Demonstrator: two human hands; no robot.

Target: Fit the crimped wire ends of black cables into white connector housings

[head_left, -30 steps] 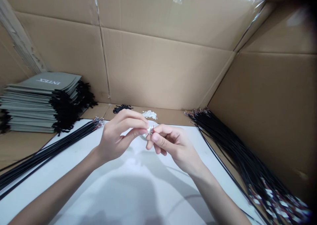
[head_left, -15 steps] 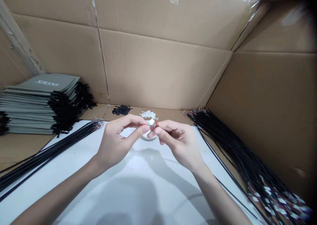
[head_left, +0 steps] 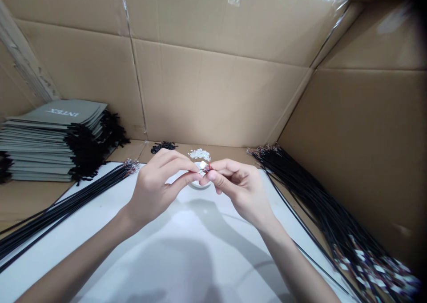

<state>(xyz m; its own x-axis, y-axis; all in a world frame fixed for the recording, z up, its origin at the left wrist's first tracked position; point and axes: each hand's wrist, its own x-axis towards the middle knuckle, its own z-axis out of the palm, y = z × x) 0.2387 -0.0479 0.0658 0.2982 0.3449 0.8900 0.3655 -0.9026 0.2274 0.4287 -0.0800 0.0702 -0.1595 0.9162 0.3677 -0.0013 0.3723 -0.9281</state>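
Both hands [head_left: 200, 183] have risen slightly, pinching a small white plastic connector [head_left: 203, 165].

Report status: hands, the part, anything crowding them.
Left hand and right hand both pinching a small white connector on red wire ends. Cable bundles lie aside, clear of hands.

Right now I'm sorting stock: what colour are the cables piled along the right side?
Black, seen in the head view: cables.

Tiny connector [head_left: 203, 165], details indiscernible
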